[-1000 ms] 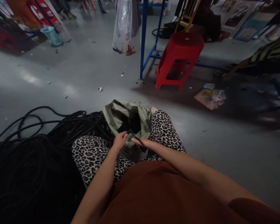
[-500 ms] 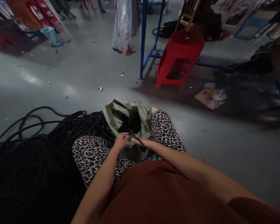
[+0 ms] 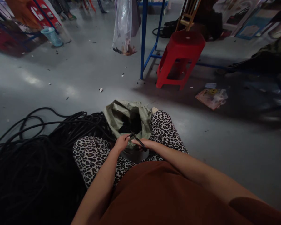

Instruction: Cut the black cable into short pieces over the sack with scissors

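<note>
Over the near rim of an open green woven sack (image 3: 145,120), both my hands work close together. My left hand (image 3: 122,142) is closed, pinching the end of a black rubber cord (image 3: 130,135). Black-handled scissors (image 3: 141,143) sit in my closed right hand (image 3: 144,143), their blades by the cord just past my left fingertips. Whether the blades touch the cord is too small to tell. Dark pieces (image 3: 128,125) lie inside the sack, their shapes lost in shadow. The sack stands between my knees.
A big heap of black cord (image 3: 67,134) lies at my left. Ahead are a red plastic stool (image 3: 180,59), a blue metal frame (image 3: 144,40) and a hanging clear plastic bag (image 3: 125,31). Litter (image 3: 213,97) lies on the floor at right. Other people sit farther back.
Both hands stay almost in place over the sack. The scissors in my right hand have shifted very slightly, and their handles look a little closer together.
</note>
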Available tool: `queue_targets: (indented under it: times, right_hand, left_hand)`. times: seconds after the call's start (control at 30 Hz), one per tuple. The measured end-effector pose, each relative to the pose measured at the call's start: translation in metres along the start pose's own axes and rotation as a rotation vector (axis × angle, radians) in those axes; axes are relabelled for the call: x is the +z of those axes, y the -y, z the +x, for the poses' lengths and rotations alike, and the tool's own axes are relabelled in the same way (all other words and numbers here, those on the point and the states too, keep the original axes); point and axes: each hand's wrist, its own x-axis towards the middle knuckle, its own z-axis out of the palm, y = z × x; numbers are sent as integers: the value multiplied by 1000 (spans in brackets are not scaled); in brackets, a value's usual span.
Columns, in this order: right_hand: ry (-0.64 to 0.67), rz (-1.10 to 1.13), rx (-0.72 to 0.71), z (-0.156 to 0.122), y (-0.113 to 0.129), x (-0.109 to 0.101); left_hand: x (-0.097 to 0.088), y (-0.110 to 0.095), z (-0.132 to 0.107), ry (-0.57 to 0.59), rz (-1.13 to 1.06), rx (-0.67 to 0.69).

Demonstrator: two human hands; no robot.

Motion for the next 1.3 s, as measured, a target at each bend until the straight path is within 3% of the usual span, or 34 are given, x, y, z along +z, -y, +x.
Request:
queue_targets:
  times: [0.17,0.37,0.63,0.87,1.3]
  right_hand:
    - [-9,-29,-20,-2,0,-1]
    - [-114,-83,28,-11,10,-1]
    - [-129,-60,-5,-16,12,-1]
    - [-246,-186,-32,-26,20,-3]
    - [-294,-233,15,-27,24,-4]
  left_hand:
    - [1,1,0,-10,-1,-2]
    - [1,0,1,-14,-8,-16]
    - [1,-1,1,-29,-25,-15]
    - [1,-1,2,-28,-19,-30]
    - [-1,2,1,-59,26,-52]
